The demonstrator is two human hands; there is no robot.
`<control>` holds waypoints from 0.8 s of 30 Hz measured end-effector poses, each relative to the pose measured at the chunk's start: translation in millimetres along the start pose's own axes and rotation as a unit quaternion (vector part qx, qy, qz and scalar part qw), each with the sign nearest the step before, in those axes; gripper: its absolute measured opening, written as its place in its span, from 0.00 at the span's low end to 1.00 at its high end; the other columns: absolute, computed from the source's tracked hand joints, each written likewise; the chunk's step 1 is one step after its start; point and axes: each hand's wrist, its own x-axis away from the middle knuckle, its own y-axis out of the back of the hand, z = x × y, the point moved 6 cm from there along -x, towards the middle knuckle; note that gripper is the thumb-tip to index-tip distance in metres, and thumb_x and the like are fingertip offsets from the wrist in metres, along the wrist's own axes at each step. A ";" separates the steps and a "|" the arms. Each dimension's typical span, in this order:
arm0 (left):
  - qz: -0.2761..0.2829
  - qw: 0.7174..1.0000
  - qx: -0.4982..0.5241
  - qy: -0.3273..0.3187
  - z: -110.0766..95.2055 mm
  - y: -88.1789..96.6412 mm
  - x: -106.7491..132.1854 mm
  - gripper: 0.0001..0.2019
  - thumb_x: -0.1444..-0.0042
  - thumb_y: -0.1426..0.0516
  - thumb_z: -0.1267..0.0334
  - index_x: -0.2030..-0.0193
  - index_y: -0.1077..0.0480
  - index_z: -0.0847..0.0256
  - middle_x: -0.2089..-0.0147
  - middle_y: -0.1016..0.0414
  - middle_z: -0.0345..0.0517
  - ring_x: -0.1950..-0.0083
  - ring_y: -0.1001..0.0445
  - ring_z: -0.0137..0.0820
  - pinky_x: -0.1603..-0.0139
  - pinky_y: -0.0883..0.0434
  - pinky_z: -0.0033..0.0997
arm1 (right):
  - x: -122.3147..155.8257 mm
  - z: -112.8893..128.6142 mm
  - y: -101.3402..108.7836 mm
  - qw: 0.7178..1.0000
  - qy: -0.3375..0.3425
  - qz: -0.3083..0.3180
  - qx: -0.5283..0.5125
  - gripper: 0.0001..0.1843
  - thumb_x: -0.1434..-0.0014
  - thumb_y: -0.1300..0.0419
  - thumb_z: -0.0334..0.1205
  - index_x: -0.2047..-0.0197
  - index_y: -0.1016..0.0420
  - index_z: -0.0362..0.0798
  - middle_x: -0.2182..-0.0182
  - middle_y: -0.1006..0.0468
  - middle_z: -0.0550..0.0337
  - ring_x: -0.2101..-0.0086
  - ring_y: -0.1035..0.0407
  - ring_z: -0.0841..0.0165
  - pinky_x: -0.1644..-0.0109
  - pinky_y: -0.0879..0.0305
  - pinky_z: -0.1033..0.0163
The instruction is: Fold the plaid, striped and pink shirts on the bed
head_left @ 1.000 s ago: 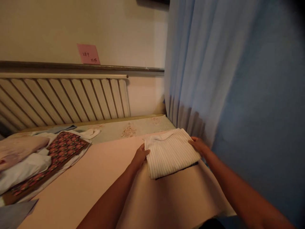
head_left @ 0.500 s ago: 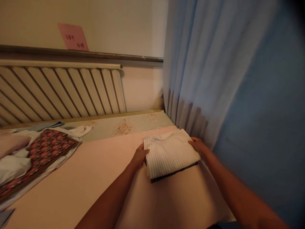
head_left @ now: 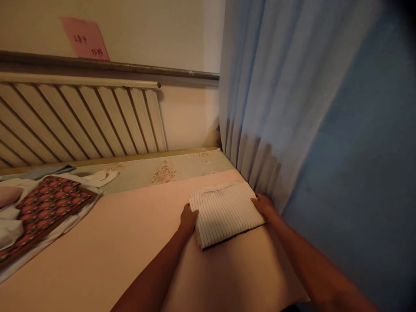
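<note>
A folded white garment with thin dark stripes lies low over the pink sheet, a dark layer showing along its near edge. My left hand grips its left side, thumb on top and the other fingers mostly hidden. On the opposite side, my right hand is closed on the right edge in the same way. Whether the bundle rests fully on the sheet, I cannot tell.
At the left lie several clothes, among them a red patterned cloth. A radiator runs along the wall under a pipe. The blue curtain hangs close to my right hand. A pink paper is on the wall.
Both hands have lowered the folded striped garment toward the sheet, and less of its dark under-layer shows. The view has shifted slightly.
</note>
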 end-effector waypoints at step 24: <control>0.091 0.862 -0.433 -0.246 -13.7 -49.8 53.7 0.32 0.38 0.53 0.48 0.30 0.51 0.57 0.26 0.57 0.49 0.26 0.59 0.45 0.30 0.54 0.57 | 44.5 49.1 -83.4 0.913 0.275 -0.066 0.293 0.30 0.36 0.61 0.50 0.36 0.38 0.47 0.35 0.40 0.48 0.37 0.47 0.52 0.40 0.47 0.40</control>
